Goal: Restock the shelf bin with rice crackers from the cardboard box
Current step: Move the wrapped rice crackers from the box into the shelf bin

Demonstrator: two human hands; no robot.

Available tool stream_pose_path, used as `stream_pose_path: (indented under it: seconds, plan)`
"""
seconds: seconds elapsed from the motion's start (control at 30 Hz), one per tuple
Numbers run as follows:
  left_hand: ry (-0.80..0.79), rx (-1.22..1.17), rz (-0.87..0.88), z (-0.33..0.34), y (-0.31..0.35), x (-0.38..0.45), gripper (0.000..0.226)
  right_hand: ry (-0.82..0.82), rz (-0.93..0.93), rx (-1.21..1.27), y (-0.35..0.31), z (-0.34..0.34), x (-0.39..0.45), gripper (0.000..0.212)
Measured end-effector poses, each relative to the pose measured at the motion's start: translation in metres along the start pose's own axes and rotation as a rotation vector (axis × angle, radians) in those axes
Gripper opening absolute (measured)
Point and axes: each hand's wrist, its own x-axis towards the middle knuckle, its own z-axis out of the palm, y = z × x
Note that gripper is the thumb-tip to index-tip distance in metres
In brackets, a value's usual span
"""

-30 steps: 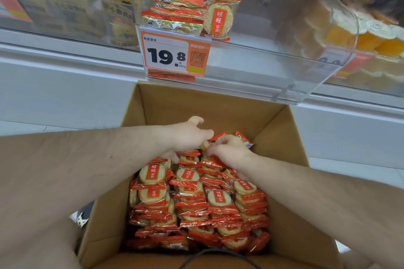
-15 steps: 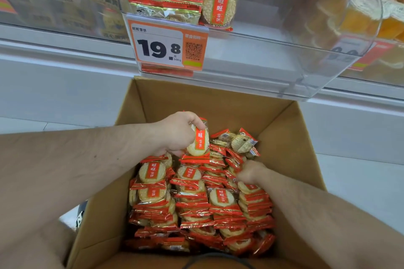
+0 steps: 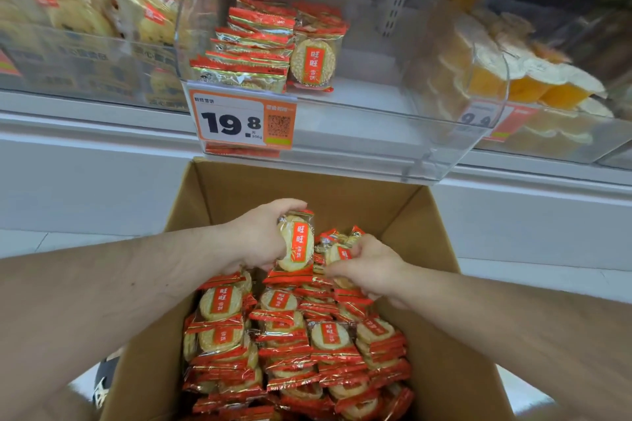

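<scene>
An open cardboard box (image 3: 424,232) below me holds several rows of red-and-clear rice cracker packs (image 3: 294,349). My left hand (image 3: 260,239) grips one upright pack (image 3: 297,243) lifted above the rows at the box's far end. Just to its right, my right hand (image 3: 369,270) curls round several packs (image 3: 338,249) at the top of the pile. Above the box, a clear shelf bin (image 3: 376,133) holds a small stack of the same crackers (image 3: 273,44) in its left part, behind an orange 19.8 price tag (image 3: 239,120).
Left of the bin, a clear bin of larger yellow snack bags (image 3: 68,10). To the right, a bin with orange-and-white cups (image 3: 533,79). A white shelf ledge (image 3: 85,133) runs under the bins. Pale floor (image 3: 513,273) lies either side of the box.
My left hand has pulled one pack out of the rows and holds it upright. My right hand dipped into the pile and has come up gripping packs. The view has tilted slightly upward.
</scene>
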Motion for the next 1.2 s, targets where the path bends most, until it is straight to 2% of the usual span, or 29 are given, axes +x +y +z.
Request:
stream_pose_path:
  seconds: [0.13,0.23,0.37,0.47,0.53,0.6,0.73,0.83,0.93,1.03,1.07,1.13,1.2]
  plan:
    - [-0.029,-0.005,0.064,0.0,0.01,-0.011,0.09,0.134,-0.205,0.166,-0.014,-0.014,-0.047,0.064]
    - [-0.08,-0.044,0.139,-0.001,0.019,-0.018,0.087,0.218,-0.326,0.094,-0.024,-0.018,-0.066,0.064]
    - [-0.161,-0.198,0.218,-0.004,0.028,-0.029,0.084,0.367,-0.419,0.009,-0.035,-0.018,-0.077,0.068]
    - [-0.198,-0.311,0.232,-0.005,0.035,-0.036,0.073,0.423,-0.461,-0.067,-0.038,-0.022,-0.082,0.072]
    - [-0.18,-0.363,0.259,-0.004,0.04,-0.039,0.062,0.442,-0.501,-0.081,-0.041,-0.026,-0.086,0.072]
    - [-0.099,-0.306,0.324,-0.006,0.045,-0.04,0.056,0.444,-0.54,-0.076,-0.046,-0.031,-0.09,0.072]
    - [0.03,-0.205,0.449,-0.019,0.059,-0.046,0.058,0.381,-0.597,0.086,-0.054,-0.046,-0.093,0.071]
    - [0.038,-0.198,0.567,-0.033,0.068,-0.056,0.06,0.376,-0.577,0.308,-0.058,-0.064,-0.095,0.066]
    - [-0.045,-0.19,0.631,-0.045,0.073,-0.064,0.065,0.174,-0.545,0.506,-0.063,-0.081,-0.099,0.07]
    - [-0.04,-0.123,0.687,-0.054,0.077,-0.068,0.078,-0.045,-0.575,0.578,-0.071,-0.092,-0.109,0.036]
    - [-0.019,-0.086,0.708,-0.056,0.079,-0.07,0.083,-0.073,-0.579,0.585,-0.073,-0.094,-0.11,0.035]
    - [0.029,-0.095,0.741,-0.06,0.086,-0.074,0.088,-0.092,-0.573,0.589,-0.08,-0.102,-0.113,0.049]
    - [0.141,-0.144,0.75,-0.064,0.094,-0.079,0.082,-0.072,-0.575,0.586,-0.092,-0.113,-0.117,0.051]
